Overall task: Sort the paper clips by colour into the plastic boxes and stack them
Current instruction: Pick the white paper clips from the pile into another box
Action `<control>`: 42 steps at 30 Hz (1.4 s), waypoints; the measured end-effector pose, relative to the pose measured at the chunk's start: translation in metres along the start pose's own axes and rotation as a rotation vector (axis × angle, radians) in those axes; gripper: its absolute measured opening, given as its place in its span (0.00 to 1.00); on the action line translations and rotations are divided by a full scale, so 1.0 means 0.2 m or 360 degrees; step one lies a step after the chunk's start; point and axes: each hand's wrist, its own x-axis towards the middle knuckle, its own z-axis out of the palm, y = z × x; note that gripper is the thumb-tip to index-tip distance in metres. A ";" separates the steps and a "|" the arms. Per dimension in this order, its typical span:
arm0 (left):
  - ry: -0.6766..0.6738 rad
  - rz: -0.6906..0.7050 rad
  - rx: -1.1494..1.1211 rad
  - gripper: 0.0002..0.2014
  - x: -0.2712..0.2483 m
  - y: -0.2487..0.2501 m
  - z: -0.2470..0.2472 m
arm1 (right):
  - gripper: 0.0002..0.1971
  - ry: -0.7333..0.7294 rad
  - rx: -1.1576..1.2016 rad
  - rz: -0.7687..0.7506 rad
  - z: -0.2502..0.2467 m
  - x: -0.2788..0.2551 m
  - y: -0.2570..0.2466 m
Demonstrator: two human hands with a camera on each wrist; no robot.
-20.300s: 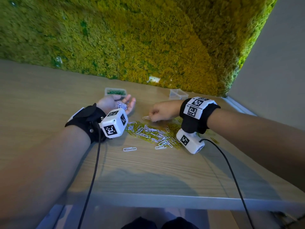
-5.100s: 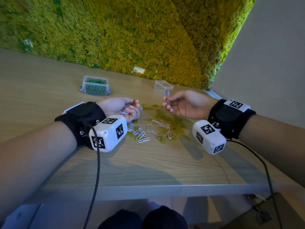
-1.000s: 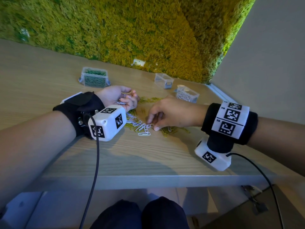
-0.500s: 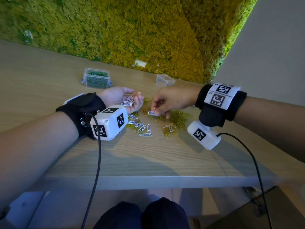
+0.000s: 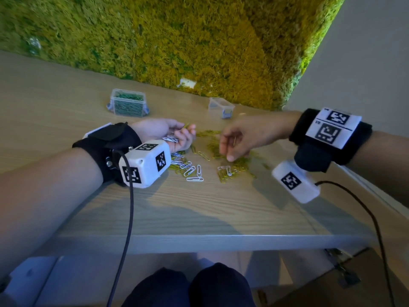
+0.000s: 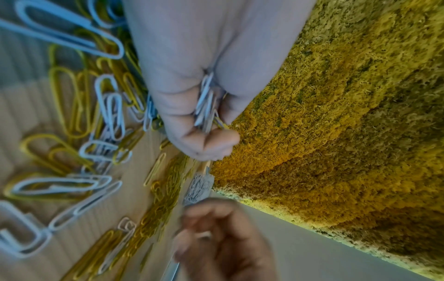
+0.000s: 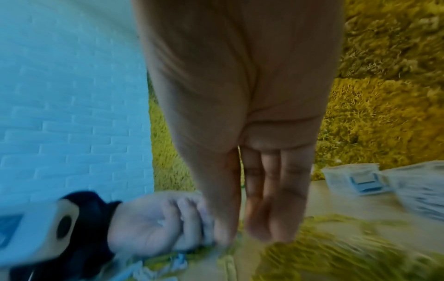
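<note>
Paper clips, white and yellow mixed, lie scattered flat on the wooden table between the two hands, their long axes pointing every way; one white clip at the near edge of the scatter lies crosswise to the viewer, another just beyond it points away toward the moss wall; the yellow ones bunch thickest under the right hand. The left hand rests palm up at the left of the scatter, fingers curled round a small bundle of white clips whose long axes run roughly along the palm; the right hand hovers palm down over the yellow clips, fingers hanging fairly straight toward the table; whether it pinches a clip cannot be told. Farther back stand a clear plastic box filled with green clips, to the left, and an empty clear box near the wall.
</note>
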 end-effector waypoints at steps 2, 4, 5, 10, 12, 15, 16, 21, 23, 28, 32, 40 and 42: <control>-0.0126 -0.0078 -0.0192 0.13 0.01 0.00 0.01 | 0.15 -0.0024 -0.0010 0.0010 0.07 -0.02 0.05; -0.0197 -0.0083 -0.0156 0.07 0.01 0.01 0.02 | 0.16 0.0049 0.0026 -0.0040 0.13 -0.01 0.08; -0.0238 -0.0083 -0.0127 0.07 0.00 0.00 0.03 | 0.14 0.0089 0.0040 -0.0064 0.15 -0.01 0.09; -0.0446 -0.0159 -0.0056 0.28 -0.01 0.00 0.00 | 0.04 0.0078 0.0074 -0.0004 0.17 0.03 0.12; -0.0501 -0.0196 -0.0092 0.28 -0.01 0.01 0.00 | 0.02 0.0093 0.0261 0.0006 0.15 0.03 0.14; -0.0492 -0.0173 -0.0099 0.25 -0.02 0.01 -0.01 | 0.03 0.0200 0.0970 0.0025 0.10 0.01 0.19; -0.0475 -0.0173 -0.0121 0.24 -0.02 0.02 -0.01 | 0.04 0.0218 0.1234 0.0043 0.08 0.00 0.21; -0.0226 -0.0046 -0.0054 0.06 0.00 0.00 0.02 | 0.05 0.0197 0.0834 0.0242 0.12 -0.04 0.22; -0.0206 -0.0058 -0.0085 0.08 0.00 0.01 0.02 | 0.11 0.0212 0.0375 0.0212 0.16 -0.03 0.19; -0.0460 -0.0169 -0.0164 0.16 -0.01 0.03 -0.02 | 0.11 0.0172 0.0072 0.0184 0.18 0.02 0.14; -0.0332 -0.0102 -0.0163 0.07 -0.01 0.03 0.00 | 0.12 0.0094 0.1028 0.0158 0.15 0.02 0.16; -0.0310 0.0049 -0.0392 0.19 -0.01 0.06 -0.03 | 0.09 0.0266 0.0878 0.0252 0.19 0.07 0.12; -0.0303 0.0126 -0.0437 0.20 -0.03 0.09 -0.05 | 0.12 0.0360 0.0446 0.0123 0.20 0.10 0.09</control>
